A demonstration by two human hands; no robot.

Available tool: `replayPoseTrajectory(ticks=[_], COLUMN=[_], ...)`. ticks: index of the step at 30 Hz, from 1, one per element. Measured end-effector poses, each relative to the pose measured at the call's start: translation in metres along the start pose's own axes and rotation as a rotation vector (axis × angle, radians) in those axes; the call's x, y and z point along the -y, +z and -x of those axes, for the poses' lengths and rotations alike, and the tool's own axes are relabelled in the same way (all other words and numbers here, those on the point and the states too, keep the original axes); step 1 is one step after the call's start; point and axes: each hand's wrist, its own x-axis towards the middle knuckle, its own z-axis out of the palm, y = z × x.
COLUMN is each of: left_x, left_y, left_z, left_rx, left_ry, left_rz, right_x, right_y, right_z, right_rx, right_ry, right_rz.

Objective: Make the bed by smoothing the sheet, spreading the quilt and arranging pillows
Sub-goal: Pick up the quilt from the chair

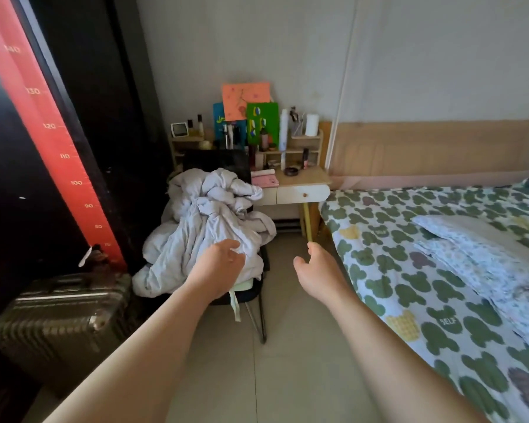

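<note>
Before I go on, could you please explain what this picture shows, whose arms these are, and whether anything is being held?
There is no machine here. It is a single picture from a camera worn on a person's head, looking forward and down, so the two bare arms are the wearer's own. The left hand reaches toward a crumpled pale quilt heaped on a dark chair. Its fingers are relaxed and have no grip on the cloth. The right hand hangs empty above the floor. On the right is the bed, covered with a green bear-print sheet, and on it lies what looks like a flat floral pillow. A small bedside table crowded with bottles stands by the wall, and a suitcase stands on the left.
</note>
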Motion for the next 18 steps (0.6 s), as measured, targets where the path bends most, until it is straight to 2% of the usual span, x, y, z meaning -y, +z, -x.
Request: replayPoseTrajectory(ticks=[5,10,18], left_x=[0.029,0.055,0.084], left_y=[-0.002,-0.013,-0.038], left_z=[-0.089,-0.182,-0.319], left_rx=[0.044,0.002,-0.092], left_ry=[-0.021,-0.076,-0.175], left_rz=[-0.003,-0.029,-0.061], right_x=[0.015,0.034,0.063], right_y=[0.031,0.059,0.110], right_z=[-0.089,-0.191,-0.350], right_rx=[-0.004,0.021,0.210], right_ry=[0.039,0.004,-0.035], right_rz=[0.015,-0.001,-0.003])
